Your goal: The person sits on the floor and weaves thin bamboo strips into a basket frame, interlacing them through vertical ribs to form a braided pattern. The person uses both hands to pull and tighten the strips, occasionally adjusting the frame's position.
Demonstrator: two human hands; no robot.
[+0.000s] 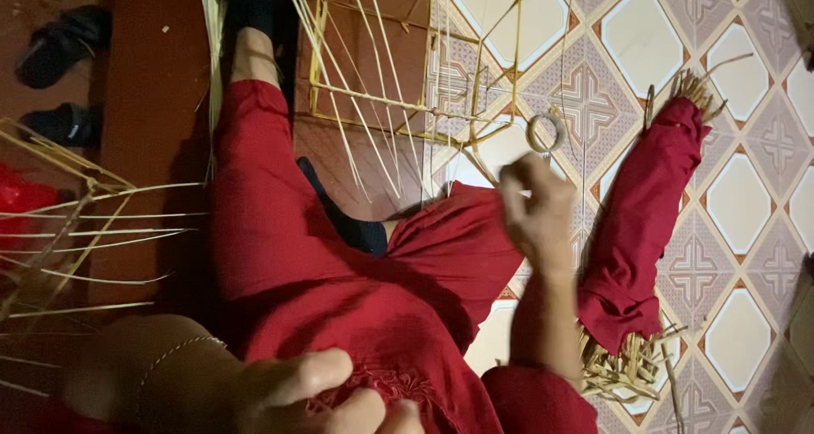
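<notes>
The right hand [536, 209] pinched near the light, brittle-looking yellow bamboo-strip frame [415, 57], probably best gripped at its tied corners; the left hand [326, 396] rested half-curled on red cloth [288, 264], its grip unclear.

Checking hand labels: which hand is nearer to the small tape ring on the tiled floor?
Right. The right hand is raised just below the tape ring in the picture; the left hand is far off at the bottom edge, over the red garment.

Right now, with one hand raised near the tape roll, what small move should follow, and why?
Probably the right hand reaches on to the tape roll: it lies on the tiled floor just past the fingers, beside the stick frame, while the left hand rests on the red clothing.
</notes>
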